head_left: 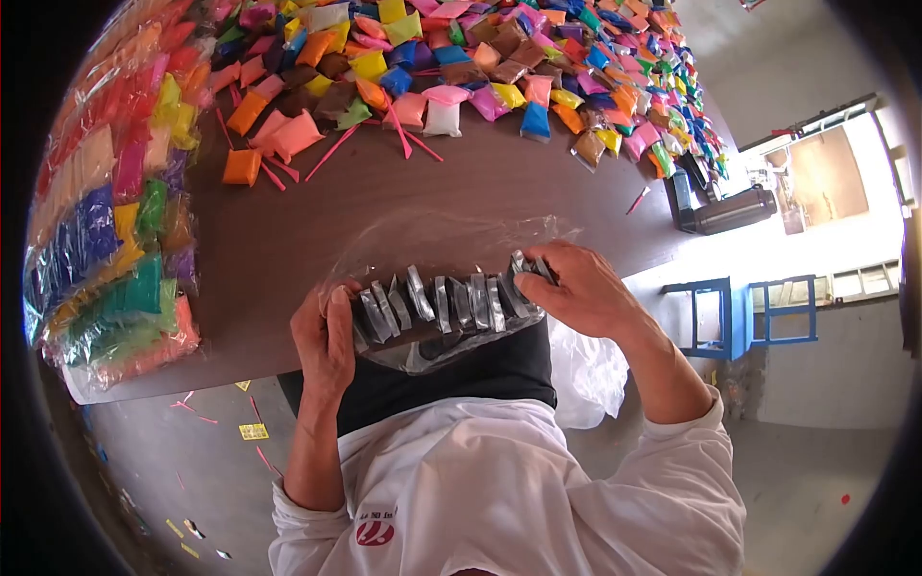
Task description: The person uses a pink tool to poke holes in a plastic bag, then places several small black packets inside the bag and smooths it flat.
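Note:
A row of several small grey packets stands on edge inside a clear plastic bag at the near edge of the brown table. My left hand presses against the left end of the row, gripping bag and packets. My right hand closes on the right end of the row, fingertips pinching the last packet there. The open mouth of the bag lies flat on the table beyond the packets.
A heap of small coloured packets covers the far part of the table, with pink sticks among them. Bagged rows of coloured packets are stacked along the left. A black device sits at the right edge; blue chairs stand beyond.

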